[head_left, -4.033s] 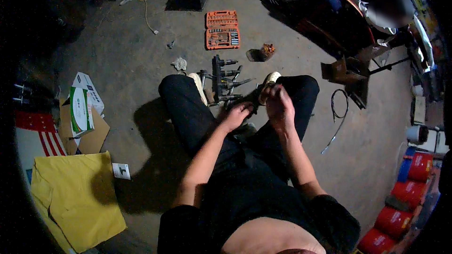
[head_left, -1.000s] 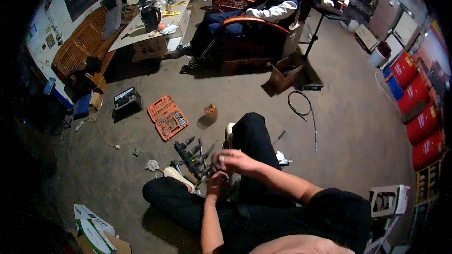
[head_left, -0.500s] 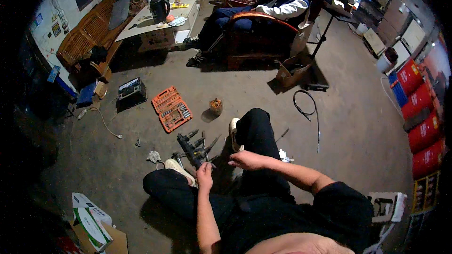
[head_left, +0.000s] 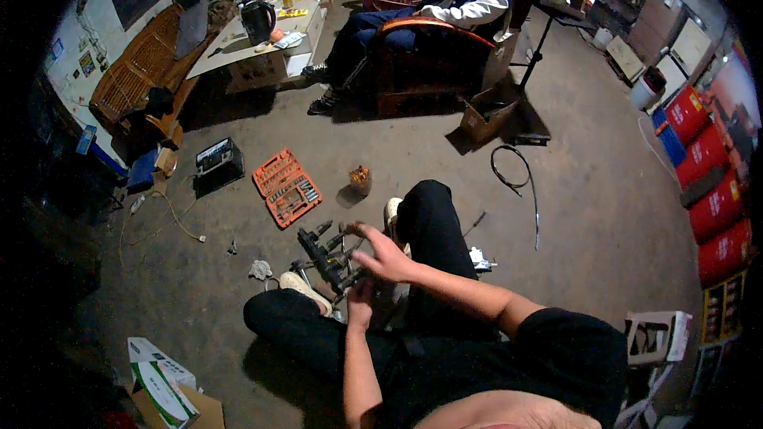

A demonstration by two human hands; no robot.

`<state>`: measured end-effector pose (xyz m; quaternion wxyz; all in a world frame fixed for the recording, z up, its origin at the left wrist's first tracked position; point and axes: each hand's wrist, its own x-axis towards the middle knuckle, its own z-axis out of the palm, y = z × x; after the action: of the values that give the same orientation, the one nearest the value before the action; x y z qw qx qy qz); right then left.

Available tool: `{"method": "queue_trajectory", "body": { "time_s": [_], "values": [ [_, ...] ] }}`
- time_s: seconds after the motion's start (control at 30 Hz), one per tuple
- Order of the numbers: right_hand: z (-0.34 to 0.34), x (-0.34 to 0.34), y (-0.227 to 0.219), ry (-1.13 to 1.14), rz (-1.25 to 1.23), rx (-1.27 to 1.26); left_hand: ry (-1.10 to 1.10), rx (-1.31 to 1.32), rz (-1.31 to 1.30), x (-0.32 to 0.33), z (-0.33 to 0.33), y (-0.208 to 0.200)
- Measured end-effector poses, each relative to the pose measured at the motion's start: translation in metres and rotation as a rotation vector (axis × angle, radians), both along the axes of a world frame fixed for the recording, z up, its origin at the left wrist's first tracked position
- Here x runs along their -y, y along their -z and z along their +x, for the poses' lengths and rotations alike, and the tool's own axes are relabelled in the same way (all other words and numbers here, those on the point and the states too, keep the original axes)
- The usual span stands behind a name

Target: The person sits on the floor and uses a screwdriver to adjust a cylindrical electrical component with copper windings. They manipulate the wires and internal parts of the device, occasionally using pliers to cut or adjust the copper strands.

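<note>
A dark, long metal part (head_left: pixel 319 260) with several stubby prongs is tilted up between my bent legs. My left hand (head_left: pixel 361 307) is closed at its near end. Beside its right side is my right hand (head_left: pixel 386 256), thumb and fingers apart, the fingertips reaching toward the prongs; whether they touch is too small to tell. Part of the piece's lower end is hidden by my hands. A crumpled whitish rag (head_left: pixel 260 269) lies on the floor to its left.
An orange socket set case (head_left: pixel 287 189) lies unfolded ahead, with a jar of small orange-brown items (head_left: pixel 360 183) to its right. A black battery (head_left: pixel 220 160) stands farther left. A black hose (head_left: pixel 517 183) lies coiled at right. A person (head_left: pixel 461 12) sits in a wooden armchair beyond.
My right hand has moved forward and left over the metal part, its fingers spreading. My left hand has shifted slightly right and nearer to me. The view has turned a little.
</note>
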<state>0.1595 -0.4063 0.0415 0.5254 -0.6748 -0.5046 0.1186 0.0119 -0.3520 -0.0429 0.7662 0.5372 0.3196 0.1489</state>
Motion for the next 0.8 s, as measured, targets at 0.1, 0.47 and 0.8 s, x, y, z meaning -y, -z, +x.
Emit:
{"method": "queue_trajectory", "body": {
  "time_s": [0.1,0.47,0.8],
  "values": [
    [0.007,0.018,0.015,-0.204,-0.278,0.49,-0.038,0.039,0.062,-0.01,0.0,0.027],
    [-0.019,0.03,-0.009,-0.387,-0.31,-0.163,0.055,0.184,-0.114,-0.021,-0.023,0.043],
    [0.002,0.019,-0.059,-0.246,-0.244,-0.975,0.048,0.303,0.396,-0.022,0.0,-0.032]
  ]
}}
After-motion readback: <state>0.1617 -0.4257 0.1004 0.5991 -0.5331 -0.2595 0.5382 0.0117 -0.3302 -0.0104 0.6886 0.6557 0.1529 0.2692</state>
